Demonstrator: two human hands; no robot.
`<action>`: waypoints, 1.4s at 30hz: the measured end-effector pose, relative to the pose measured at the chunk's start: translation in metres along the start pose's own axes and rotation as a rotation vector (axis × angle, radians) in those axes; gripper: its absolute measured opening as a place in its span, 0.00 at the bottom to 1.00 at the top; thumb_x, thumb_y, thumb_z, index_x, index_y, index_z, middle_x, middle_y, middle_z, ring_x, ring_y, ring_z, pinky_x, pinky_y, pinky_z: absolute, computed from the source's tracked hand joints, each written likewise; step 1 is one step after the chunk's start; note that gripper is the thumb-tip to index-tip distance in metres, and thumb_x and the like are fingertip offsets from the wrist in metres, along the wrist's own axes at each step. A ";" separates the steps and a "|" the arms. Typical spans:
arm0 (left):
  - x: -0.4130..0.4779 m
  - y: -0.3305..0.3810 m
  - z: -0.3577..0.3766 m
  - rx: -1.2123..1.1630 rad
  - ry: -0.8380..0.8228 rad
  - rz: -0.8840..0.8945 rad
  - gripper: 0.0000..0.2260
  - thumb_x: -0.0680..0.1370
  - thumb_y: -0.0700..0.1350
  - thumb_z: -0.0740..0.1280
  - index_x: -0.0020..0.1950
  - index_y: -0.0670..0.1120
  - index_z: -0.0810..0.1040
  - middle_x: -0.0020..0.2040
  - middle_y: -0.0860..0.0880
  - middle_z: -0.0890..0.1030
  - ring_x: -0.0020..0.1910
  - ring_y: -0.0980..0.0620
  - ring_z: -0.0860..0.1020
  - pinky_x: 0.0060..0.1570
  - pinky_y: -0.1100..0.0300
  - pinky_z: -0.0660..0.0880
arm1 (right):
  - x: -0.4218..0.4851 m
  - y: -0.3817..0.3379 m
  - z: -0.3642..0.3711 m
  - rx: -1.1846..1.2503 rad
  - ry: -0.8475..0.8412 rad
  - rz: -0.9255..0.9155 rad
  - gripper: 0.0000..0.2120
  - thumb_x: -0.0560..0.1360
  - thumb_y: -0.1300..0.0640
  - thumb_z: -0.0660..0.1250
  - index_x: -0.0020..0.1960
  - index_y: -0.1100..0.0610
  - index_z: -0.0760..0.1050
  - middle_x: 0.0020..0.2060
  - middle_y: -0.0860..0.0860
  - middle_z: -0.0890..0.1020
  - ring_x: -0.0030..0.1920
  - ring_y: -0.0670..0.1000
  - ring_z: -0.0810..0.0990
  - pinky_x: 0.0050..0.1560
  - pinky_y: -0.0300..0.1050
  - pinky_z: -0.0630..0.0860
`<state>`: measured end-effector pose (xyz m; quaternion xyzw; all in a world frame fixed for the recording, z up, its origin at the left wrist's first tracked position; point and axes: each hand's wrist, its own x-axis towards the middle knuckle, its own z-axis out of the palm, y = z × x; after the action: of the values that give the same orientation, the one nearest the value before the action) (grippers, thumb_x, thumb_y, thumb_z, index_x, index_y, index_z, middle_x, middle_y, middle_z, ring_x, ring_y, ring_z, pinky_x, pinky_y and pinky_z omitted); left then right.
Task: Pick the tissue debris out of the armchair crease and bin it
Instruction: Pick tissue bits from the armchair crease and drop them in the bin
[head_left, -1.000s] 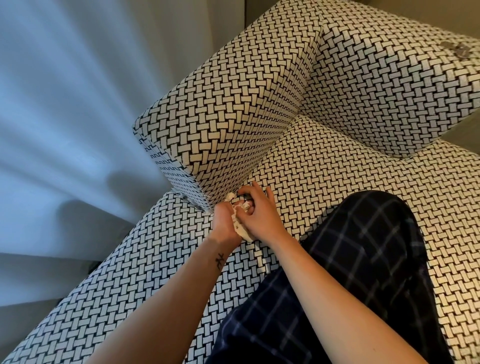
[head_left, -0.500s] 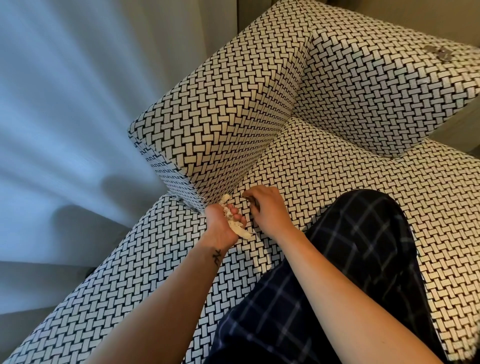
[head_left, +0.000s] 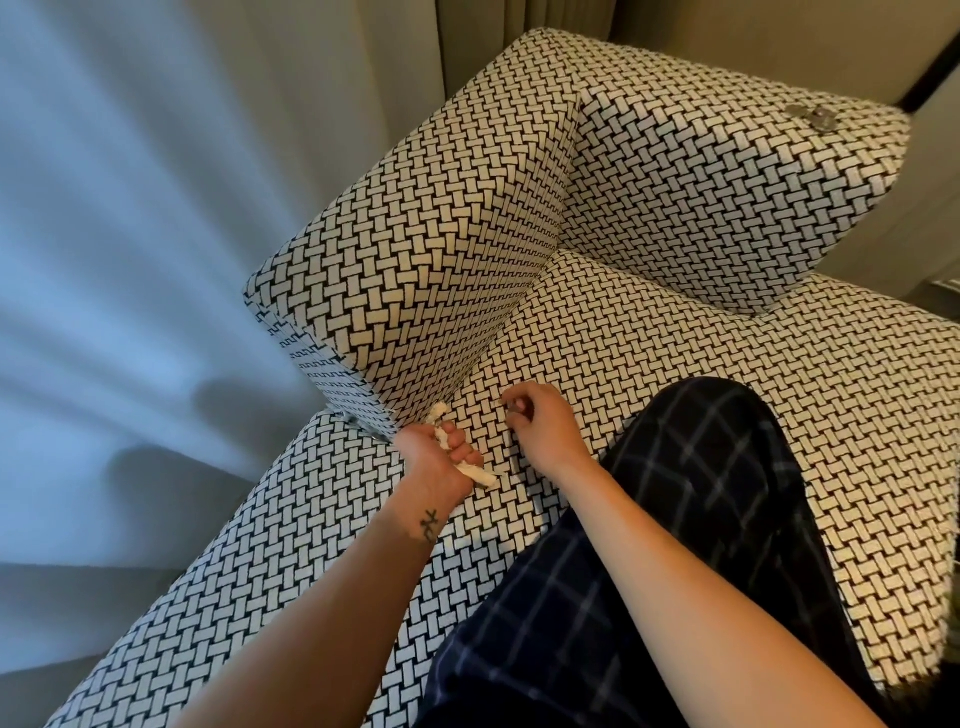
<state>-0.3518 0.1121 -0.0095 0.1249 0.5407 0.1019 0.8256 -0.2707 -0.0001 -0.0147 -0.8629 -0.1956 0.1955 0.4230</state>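
My left hand (head_left: 439, 460) grips a crumpled wad of white tissue (head_left: 474, 474), with bits sticking out above and below the fist, just in front of the armrest corner. My right hand (head_left: 540, 423) hovers over the seat cushion a little to the right, fingers curled inward with the tips pinched together; I cannot tell whether a scrap is between them. The crease (head_left: 488, 358) runs where the black-and-white woven armrest (head_left: 415, 270) meets the seat (head_left: 649, 338). No bin is in view.
My leg in dark checked trousers (head_left: 675, 519) lies across the seat at the right. The armchair's back cushion (head_left: 727, 182) rises behind. A pale curtain (head_left: 156, 208) hangs at the left, close to the armrest.
The hands were together at the crease. My right hand has pulled away to the right, while my left keeps the tissue wad in its fist.
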 end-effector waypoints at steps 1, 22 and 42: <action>-0.001 -0.001 0.001 0.009 -0.002 -0.001 0.13 0.78 0.44 0.53 0.34 0.48 0.68 0.26 0.52 0.64 0.21 0.54 0.56 0.22 0.65 0.56 | -0.001 -0.001 -0.001 0.004 0.015 0.016 0.12 0.80 0.65 0.66 0.61 0.56 0.79 0.56 0.50 0.76 0.53 0.46 0.75 0.56 0.33 0.70; -0.005 -0.032 0.042 0.196 -0.153 -0.005 0.20 0.82 0.47 0.55 0.29 0.49 0.61 0.24 0.52 0.59 0.20 0.54 0.54 0.20 0.63 0.54 | 0.001 -0.004 -0.016 0.250 0.060 0.185 0.09 0.81 0.63 0.63 0.56 0.54 0.79 0.50 0.49 0.82 0.47 0.48 0.81 0.45 0.34 0.77; -0.034 -0.047 0.213 0.147 -0.414 -0.117 0.12 0.83 0.39 0.50 0.43 0.43 0.68 0.29 0.48 0.70 0.18 0.56 0.63 0.17 0.66 0.62 | 0.045 -0.030 -0.185 0.342 0.289 0.071 0.07 0.80 0.62 0.68 0.52 0.52 0.83 0.49 0.44 0.84 0.48 0.44 0.83 0.50 0.34 0.79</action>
<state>-0.1679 0.0364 0.0863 0.1715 0.3719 -0.0138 0.9122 -0.1445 -0.0811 0.1066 -0.8039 -0.0665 0.1149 0.5797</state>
